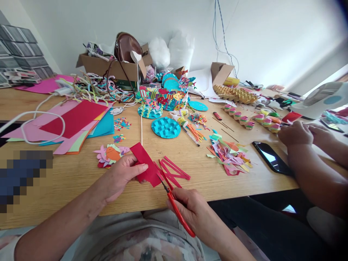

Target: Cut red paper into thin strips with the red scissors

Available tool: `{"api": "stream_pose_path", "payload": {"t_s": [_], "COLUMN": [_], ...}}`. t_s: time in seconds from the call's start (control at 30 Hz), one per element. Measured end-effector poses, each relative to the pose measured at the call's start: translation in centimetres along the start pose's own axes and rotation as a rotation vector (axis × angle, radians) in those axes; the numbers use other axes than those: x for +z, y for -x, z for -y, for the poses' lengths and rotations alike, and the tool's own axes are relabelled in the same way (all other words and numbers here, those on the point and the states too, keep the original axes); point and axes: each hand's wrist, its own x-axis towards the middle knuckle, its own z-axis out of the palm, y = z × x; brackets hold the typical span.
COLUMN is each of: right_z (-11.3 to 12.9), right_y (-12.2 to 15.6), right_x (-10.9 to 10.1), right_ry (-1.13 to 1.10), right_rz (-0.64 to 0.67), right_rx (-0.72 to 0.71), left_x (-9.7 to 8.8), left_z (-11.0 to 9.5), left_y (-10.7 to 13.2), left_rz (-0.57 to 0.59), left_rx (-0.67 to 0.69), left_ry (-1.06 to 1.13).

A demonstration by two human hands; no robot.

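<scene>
The red paper [144, 165], pinched in the left hand [119, 177], is best held taut while the scissors [174, 204], gripped by the closed right hand [194, 214], are steered straight.

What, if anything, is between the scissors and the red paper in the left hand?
Nothing visible. The right hand holds the scissors with blades touching the red paper, which the left hand pinches. The cut strips fan out beside the blades, not across them.
</scene>
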Motion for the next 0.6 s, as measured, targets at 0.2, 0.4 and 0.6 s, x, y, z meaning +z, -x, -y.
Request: {"api": "stream_pose_path", "payload": {"t_s": [0.2,0.4,0.6], "right_z": [0.32,0.44,0.54], "right_y": [-0.2,-0.14,-0.21], "right_x": [0.22,-0.01,-0.01], "right_ry": [-0.096,-0.096,-0.089], "right_rz": [0.06,0.058,0.065], "right_rx": [0.01,0.028,0.041], "left_x": [-0.15,0.02,0.35], "left_z": [0.11,0.11,-0.07], "left_y": [0.1,0.29,0.37], "left_rz": [0.029,0.029,0.044], "left_rx": [0.01,0.034,0.072], "left_ry": [-0.05,-0.064,-0.083]}}
